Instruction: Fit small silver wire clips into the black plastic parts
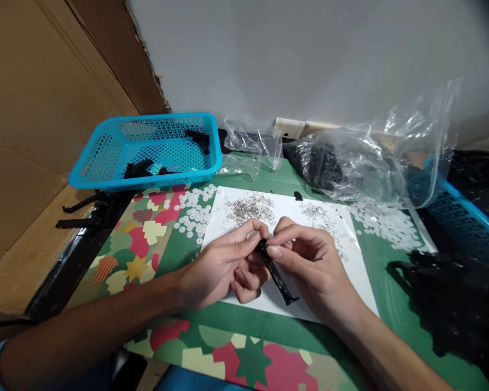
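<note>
A long, narrow black plastic part (pixel 277 276) slants over the white paper (pixel 342 282). My left hand (pixel 232 258) is closed around its upper end with thumb and fingers. At that same end, the thumb and forefinger of my right hand (pixel 305 252) are pinched together against the part; whatever is between those fingertips is too small to make out. Behind my hands lies a heap of tiny thin wire pieces (pixel 248 209), like little springs. A second, looser heap of wire pieces (pixel 315 212) is further right on the paper.
White discs (pixel 193 214) lie left of the paper, more white discs (pixel 387 225) to its right. A blue basket (pixel 146 182) holds a few black parts. Clear plastic bags (pixel 370 163) stand at the back. Black parts (pixel 452 304) are piled at right beside another blue basket (pixel 472 212).
</note>
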Available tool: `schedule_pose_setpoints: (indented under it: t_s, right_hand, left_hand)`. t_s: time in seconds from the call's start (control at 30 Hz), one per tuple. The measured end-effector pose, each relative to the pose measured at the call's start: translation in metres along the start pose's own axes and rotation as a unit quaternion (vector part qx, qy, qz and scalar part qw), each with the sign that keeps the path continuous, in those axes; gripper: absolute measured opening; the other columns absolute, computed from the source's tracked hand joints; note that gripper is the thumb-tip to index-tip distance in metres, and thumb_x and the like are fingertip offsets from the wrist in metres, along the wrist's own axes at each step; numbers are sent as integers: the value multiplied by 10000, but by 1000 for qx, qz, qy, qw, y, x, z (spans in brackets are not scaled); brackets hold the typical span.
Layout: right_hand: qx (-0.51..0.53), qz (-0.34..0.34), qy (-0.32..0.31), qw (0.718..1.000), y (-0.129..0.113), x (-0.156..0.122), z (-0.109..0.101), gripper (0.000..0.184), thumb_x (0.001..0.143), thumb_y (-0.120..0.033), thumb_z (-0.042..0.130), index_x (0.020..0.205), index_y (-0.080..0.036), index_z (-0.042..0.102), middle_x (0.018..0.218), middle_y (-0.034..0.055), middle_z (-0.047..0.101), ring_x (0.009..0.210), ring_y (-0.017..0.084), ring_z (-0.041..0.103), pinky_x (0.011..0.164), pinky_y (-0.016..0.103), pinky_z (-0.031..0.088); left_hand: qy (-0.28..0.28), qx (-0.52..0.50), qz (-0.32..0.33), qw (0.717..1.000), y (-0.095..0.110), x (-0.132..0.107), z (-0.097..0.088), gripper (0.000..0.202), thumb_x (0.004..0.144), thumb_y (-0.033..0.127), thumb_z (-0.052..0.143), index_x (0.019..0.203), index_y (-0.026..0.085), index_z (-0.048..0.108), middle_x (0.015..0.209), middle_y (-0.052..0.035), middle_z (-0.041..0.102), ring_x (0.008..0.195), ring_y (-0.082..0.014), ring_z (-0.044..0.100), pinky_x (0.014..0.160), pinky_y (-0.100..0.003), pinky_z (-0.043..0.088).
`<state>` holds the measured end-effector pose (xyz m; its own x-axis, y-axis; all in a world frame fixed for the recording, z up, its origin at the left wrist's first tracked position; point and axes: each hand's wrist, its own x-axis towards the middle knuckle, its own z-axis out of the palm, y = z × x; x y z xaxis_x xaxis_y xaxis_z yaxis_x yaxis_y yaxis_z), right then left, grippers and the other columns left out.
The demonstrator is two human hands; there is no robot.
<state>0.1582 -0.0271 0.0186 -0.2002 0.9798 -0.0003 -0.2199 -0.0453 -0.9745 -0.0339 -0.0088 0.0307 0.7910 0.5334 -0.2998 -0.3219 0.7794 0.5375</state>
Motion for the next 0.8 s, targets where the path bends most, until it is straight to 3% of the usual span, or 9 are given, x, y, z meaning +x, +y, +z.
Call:
schedule_pose_setpoints:
  t_s: [0.4,0.8]
  right_hand:
    - [-13,-24,44,999,10,-2,7,26,900,-273,843,893,-274,818,840,-5,575,683,121,475,588,299,322]
    - [-126,-82,50,987,-6,-1,4,67,867,-190,825,870,-250,855,802,17,606,615,102,517,508,267,331]
  left_hand:
    - [3,20,8,1000,-1,2,-3,174,1091,420,474,1031,267,415,723,71,294,529,-67,203,467,-150,193]
    - [-1,33,5,999,-2,4,-1,193,1091,417,468,1015,261,385,757,72,313,518,-49,186,454,-137,192]
